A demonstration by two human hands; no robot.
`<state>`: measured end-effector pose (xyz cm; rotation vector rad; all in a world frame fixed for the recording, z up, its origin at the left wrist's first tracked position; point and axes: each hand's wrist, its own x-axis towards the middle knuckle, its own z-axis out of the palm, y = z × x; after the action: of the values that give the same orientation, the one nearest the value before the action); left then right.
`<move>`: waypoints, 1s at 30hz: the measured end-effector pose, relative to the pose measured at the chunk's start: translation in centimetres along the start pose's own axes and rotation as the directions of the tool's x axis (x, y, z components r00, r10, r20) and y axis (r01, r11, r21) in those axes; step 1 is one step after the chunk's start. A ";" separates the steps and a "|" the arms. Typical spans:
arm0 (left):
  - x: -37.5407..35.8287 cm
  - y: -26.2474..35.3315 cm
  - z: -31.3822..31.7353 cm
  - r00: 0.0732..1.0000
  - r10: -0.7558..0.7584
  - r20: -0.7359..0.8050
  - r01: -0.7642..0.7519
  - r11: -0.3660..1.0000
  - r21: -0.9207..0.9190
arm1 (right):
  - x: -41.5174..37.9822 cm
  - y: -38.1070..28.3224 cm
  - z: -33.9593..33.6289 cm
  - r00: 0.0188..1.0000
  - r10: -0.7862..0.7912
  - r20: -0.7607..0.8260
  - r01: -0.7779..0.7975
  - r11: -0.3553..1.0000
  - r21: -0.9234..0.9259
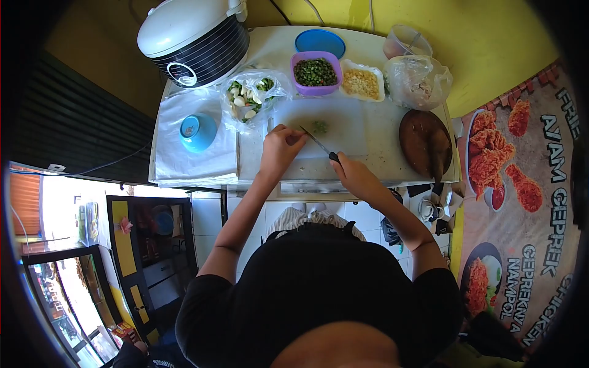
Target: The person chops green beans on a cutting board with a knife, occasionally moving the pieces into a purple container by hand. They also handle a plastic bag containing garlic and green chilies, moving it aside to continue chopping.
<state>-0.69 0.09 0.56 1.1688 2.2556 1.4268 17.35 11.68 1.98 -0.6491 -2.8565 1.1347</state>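
My right hand (356,175) grips the black handle of a small knife (319,143), its blade slanting up and left over the white cutting board (350,126). At the blade's tip, the fingers of my left hand (283,147) are pinched together; whatever they hold is too small or hidden to make out. A little pile of chopped green pieces (319,127) lies on the board just beyond the blade. Behind the board stands a purple container (316,91) full of chopped greens (315,72). Left of it, a clear plastic bag (250,126) holds garlic cloves and green pieces.
A rice cooker (202,46) stands back left, near an upturned blue bowl (198,132) on white sheets (215,165). Behind are a blue lid (320,43), a tub of pale yellow pieces (361,83) and a filled bag (420,83). A stone mortar with pestle (423,144) sits right.
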 end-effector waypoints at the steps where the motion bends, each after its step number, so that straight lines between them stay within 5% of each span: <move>1: 0.0 -0.1 0.0 1.000 -0.003 -0.001 0.003 1.000 -0.001 | 0.0 0.0 0.0 1.000 0.000 0.003 0.000 1.000 -0.001; 19: -0.2 -0.1 0.0 0.998 -0.057 -0.023 0.056 0.998 -0.029 | 0.4 -1.8 0.5 0.985 0.163 0.063 -0.150 0.974 -0.172; 27: -0.2 0.9 -0.7 0.999 -0.046 0.020 0.045 0.997 0.056 | 0.7 -0.4 1.2 1.000 0.022 -0.018 -0.022 0.999 -0.025; 30: -0.2 0.6 -1.0 0.999 -0.036 -0.018 0.037 0.997 0.074 | -1.0 -0.6 0.8 0.991 0.130 0.026 -0.131 0.991 0.018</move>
<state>-0.79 -0.55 1.55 1.1351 2.3478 1.3543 17.95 10.33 1.93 -0.8382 -2.8562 1.1932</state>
